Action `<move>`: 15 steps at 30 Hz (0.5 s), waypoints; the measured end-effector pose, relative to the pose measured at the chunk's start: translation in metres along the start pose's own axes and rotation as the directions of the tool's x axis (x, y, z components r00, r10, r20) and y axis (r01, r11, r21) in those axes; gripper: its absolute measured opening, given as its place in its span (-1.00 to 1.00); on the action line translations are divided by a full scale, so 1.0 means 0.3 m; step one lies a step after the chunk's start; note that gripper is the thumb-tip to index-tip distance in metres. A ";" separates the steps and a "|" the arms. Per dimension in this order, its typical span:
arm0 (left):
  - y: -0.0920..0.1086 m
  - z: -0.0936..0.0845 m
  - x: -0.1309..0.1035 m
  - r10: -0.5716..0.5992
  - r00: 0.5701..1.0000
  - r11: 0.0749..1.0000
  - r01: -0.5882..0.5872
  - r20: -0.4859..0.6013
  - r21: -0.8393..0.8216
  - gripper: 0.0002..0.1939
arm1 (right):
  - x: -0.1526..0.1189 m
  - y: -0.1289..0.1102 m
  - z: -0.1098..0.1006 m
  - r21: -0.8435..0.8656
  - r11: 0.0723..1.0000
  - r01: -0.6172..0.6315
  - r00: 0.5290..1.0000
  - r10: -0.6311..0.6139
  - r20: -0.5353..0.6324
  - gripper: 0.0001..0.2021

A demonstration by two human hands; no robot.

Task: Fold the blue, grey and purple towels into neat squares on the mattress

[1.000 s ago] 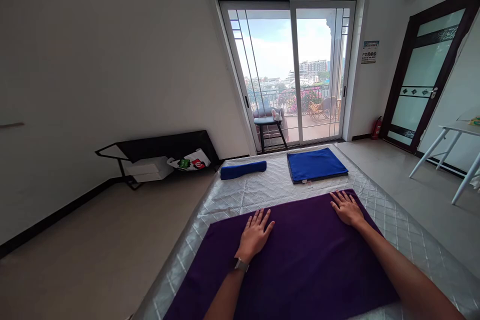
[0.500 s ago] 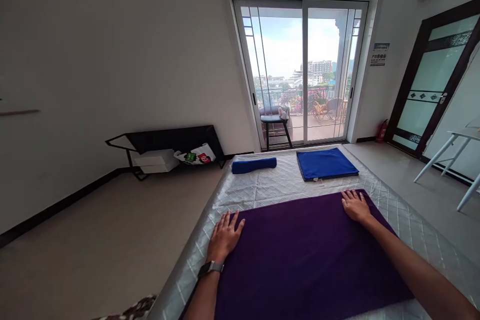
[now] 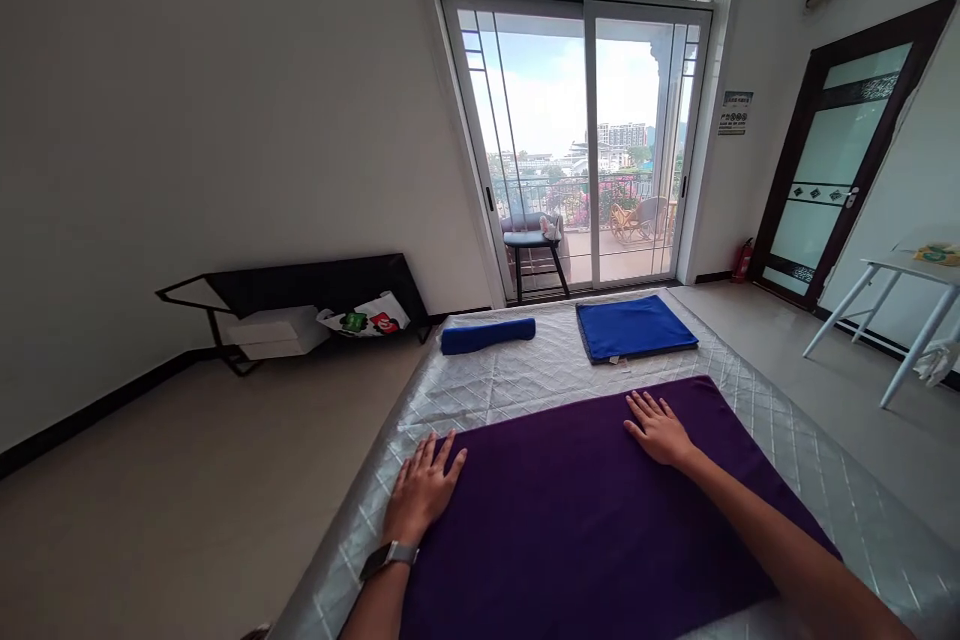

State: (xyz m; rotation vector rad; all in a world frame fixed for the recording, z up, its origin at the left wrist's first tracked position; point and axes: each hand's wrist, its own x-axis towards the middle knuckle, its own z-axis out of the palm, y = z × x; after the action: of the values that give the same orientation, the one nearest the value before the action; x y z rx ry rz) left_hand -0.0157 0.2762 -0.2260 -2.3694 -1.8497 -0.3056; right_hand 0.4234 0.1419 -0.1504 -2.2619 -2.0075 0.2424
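A purple cloth lies spread flat on the silver quilted cover in front of me. At its far left corner rests my left hand, palm down with fingers spread; a watch is on that wrist. My right hand lies flat on the cloth near its far edge, inward from the far right corner, fingers apart. Neither hand grips anything. Beyond the cloth are a rolled blue cloth on the left and a folded blue cloth with a dark underside on the right.
A black low rack with a white box and a printed bag stands by the left wall. A dark stool is at the glass sliding door. To the right is a white table.
My right hand has slid left across the purple cloth, away from its far right corner. My left hand stays at the far left corner. The view has turned slightly right.
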 end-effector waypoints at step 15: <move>0.016 -0.056 -0.010 -0.043 0.994 0.996 0.035 0.098 0.083 -0.38 | -0.005 0.321 -0.119 -0.067 0.950 -0.306 0.951 0.302 -0.063 -0.40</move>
State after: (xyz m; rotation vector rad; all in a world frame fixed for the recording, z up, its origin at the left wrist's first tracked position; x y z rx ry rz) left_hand -0.0131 0.2685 -0.2101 -2.3367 -1.9140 -0.1146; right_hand 0.5240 0.1296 -0.1333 -2.5916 -1.6623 0.1310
